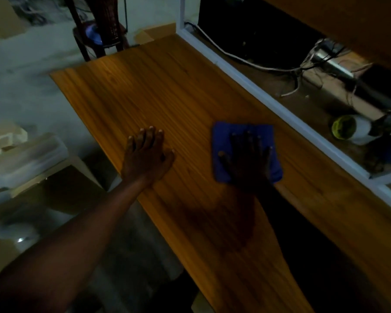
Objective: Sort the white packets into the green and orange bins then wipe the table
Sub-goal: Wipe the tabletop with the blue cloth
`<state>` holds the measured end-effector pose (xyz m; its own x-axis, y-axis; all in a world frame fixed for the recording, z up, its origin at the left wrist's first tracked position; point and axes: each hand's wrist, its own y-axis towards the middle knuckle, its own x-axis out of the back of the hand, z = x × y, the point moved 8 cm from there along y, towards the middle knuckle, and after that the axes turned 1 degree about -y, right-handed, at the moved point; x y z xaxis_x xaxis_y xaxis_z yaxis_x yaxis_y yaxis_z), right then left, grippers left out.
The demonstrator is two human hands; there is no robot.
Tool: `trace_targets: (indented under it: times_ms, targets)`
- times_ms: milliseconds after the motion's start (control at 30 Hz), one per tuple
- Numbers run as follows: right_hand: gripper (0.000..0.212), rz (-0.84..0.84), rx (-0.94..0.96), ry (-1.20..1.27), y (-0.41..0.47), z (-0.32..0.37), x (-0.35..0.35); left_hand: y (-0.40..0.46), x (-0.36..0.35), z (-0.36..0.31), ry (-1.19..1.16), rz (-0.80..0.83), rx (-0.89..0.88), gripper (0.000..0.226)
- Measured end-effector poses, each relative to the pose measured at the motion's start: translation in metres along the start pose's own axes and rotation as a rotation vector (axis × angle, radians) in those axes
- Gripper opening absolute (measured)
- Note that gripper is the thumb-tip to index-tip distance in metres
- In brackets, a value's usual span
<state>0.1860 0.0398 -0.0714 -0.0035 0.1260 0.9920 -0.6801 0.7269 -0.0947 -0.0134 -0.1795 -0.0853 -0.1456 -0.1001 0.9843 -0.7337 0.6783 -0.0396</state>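
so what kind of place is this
Probably a workshop or storeroom, dimly lit: a bare wooden table, loose cables in a shelf beside it, and stacked boxes on the floor. The right hand presses a blue cloth.

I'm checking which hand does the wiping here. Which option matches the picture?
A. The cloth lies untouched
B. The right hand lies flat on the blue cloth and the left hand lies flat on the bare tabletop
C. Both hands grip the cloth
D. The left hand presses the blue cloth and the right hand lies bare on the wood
B: the right hand lies spread flat on the blue cloth, while the left hand lies flat on the bare wooden tabletop.
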Motion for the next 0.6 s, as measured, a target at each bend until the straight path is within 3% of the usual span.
trace_targets:
  times_ms: [233, 333, 600]
  targets:
    - [0.083, -0.056, 0.212, 0.017, -0.178, 0.07, -0.021, -0.007, -0.001, -0.001, -0.043, -0.021, -0.041, 0.078]
    - [0.082, -0.017, 0.216, 0.019, -0.237, 0.078, -0.028, -0.017, 0.0, -0.003, -0.05, 0.004, -0.039, 0.075]
    - [0.081, -0.007, 0.038, 0.066, -0.194, -0.012, -0.02, -0.094, -0.007, -0.066, -0.053, 0.001, -0.109, 0.067]
